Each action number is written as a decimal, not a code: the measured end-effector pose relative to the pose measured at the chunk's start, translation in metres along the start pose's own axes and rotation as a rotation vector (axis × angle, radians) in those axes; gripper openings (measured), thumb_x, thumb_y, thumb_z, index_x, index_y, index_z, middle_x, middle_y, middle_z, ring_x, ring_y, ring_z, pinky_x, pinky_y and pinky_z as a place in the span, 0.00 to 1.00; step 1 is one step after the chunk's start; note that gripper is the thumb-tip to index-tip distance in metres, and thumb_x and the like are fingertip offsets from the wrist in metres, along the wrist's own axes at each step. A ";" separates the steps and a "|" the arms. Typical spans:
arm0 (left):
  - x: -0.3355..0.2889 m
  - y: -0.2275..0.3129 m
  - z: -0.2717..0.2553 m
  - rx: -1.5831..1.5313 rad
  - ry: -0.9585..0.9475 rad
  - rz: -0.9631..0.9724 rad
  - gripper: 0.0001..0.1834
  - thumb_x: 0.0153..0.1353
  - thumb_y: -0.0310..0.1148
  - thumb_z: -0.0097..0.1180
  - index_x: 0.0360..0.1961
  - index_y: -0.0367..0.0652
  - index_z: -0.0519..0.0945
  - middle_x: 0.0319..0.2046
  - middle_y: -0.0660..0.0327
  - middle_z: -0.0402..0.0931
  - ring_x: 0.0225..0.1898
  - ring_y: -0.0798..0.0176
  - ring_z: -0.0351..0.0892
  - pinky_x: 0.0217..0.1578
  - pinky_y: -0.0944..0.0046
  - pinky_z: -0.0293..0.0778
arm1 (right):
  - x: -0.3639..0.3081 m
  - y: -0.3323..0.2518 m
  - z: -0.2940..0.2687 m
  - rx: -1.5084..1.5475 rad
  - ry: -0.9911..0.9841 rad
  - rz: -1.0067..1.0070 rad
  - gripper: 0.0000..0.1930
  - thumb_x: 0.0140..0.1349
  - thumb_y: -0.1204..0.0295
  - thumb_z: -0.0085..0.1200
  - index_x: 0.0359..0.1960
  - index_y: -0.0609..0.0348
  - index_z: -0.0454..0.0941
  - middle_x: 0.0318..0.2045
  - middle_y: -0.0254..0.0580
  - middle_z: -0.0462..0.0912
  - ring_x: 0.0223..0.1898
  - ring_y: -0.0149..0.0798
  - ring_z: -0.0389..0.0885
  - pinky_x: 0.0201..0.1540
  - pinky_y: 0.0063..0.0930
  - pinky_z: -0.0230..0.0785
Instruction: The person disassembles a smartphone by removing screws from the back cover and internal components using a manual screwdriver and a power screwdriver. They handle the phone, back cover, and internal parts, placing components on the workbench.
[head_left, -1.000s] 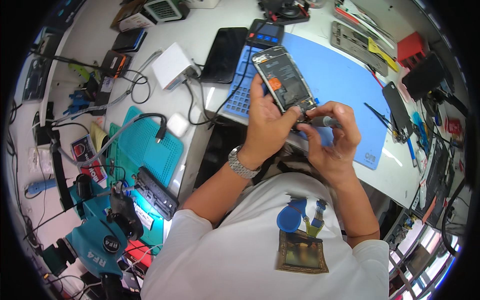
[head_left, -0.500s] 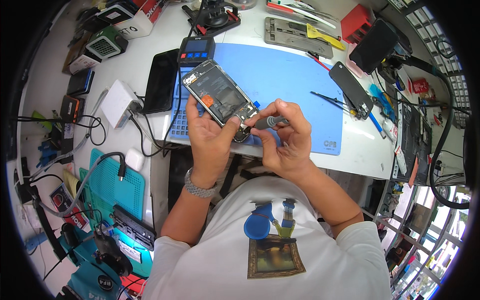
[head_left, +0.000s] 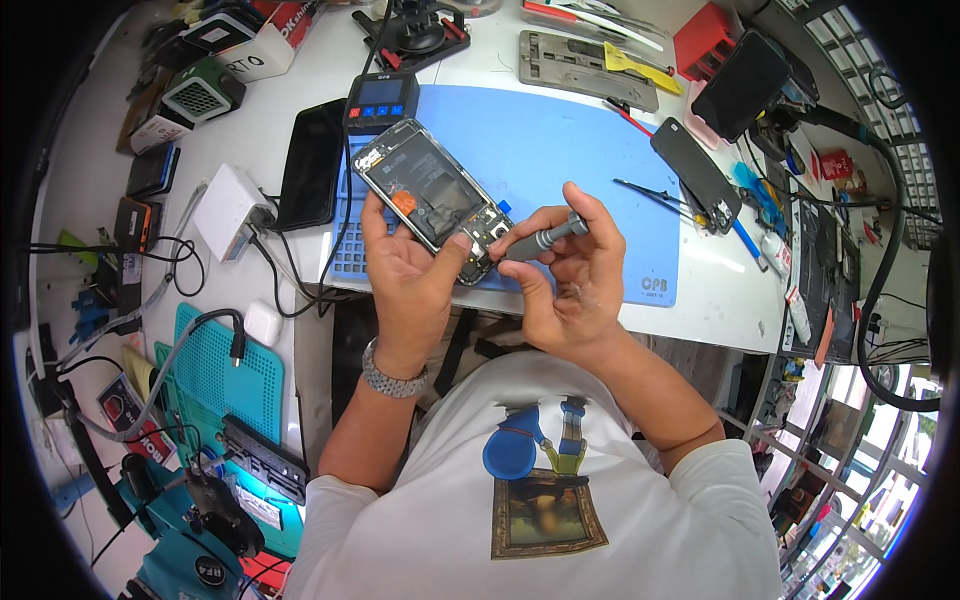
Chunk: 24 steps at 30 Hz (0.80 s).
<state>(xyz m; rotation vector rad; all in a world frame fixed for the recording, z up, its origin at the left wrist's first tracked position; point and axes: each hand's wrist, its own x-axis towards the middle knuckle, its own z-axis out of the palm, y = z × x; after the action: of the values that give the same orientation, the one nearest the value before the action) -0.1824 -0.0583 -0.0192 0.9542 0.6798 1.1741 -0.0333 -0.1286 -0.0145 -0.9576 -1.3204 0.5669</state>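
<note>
An opened smartphone (head_left: 425, 195) lies tilted in my left hand (head_left: 415, 275), its black battery and inner parts exposed. My left thumb presses near its lower end while the fingers support it from beneath. Between the fingers and thumb of my right hand (head_left: 570, 275) is a short grey screwdriver (head_left: 545, 238). Its handle end points up to the right, and the other end is at the phone's lower part, where my fingertips hide the tip. A small blue tab (head_left: 504, 207) shows at the phone's right edge.
Under the phone spreads a blue work mat (head_left: 600, 190). Black tweezers (head_left: 650, 195) and a dark phone (head_left: 697, 172) lie right. A small device with a screen (head_left: 382, 100) and a black tablet-like slab (head_left: 309, 165) stand left. A metal holder (head_left: 570, 72) lies behind.
My right hand has tipped the screwdriver, so more of its handle shows above the fingers. The phone stays in my left hand. The whole view has shifted slightly.
</note>
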 end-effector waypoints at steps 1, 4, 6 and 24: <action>0.000 0.000 -0.001 0.010 -0.009 -0.010 0.45 0.63 0.10 0.57 0.76 0.38 0.48 0.61 0.45 0.73 0.61 0.56 0.80 0.62 0.56 0.79 | -0.001 0.001 0.001 0.008 -0.003 -0.005 0.43 0.62 0.96 0.54 0.78 0.62 0.51 0.51 0.55 0.75 0.47 0.40 0.84 0.50 0.30 0.83; 0.001 0.000 -0.001 0.006 -0.016 -0.005 0.45 0.63 0.10 0.57 0.77 0.38 0.48 0.61 0.45 0.73 0.61 0.56 0.80 0.61 0.57 0.79 | -0.001 0.001 0.003 -0.021 -0.012 0.004 0.43 0.63 0.95 0.56 0.77 0.62 0.49 0.49 0.55 0.76 0.46 0.41 0.86 0.50 0.31 0.84; 0.000 -0.001 0.000 -0.013 -0.004 0.007 0.44 0.63 0.10 0.58 0.76 0.37 0.51 0.59 0.46 0.76 0.59 0.56 0.82 0.61 0.57 0.80 | 0.000 0.001 0.003 -0.038 -0.021 0.010 0.43 0.64 0.94 0.56 0.77 0.62 0.48 0.47 0.55 0.78 0.46 0.42 0.87 0.50 0.31 0.85; 0.000 -0.001 0.002 -0.008 0.010 0.025 0.44 0.64 0.10 0.58 0.77 0.38 0.52 0.57 0.47 0.78 0.57 0.56 0.84 0.59 0.57 0.81 | 0.004 -0.003 -0.010 -0.309 -0.055 -0.235 0.41 0.60 0.89 0.69 0.72 0.56 0.61 0.48 0.56 0.84 0.47 0.44 0.89 0.46 0.31 0.82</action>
<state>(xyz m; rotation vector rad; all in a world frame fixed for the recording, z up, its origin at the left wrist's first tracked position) -0.1801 -0.0587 -0.0192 0.9534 0.6723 1.2038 -0.0238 -0.1297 -0.0097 -1.0219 -1.5751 0.2125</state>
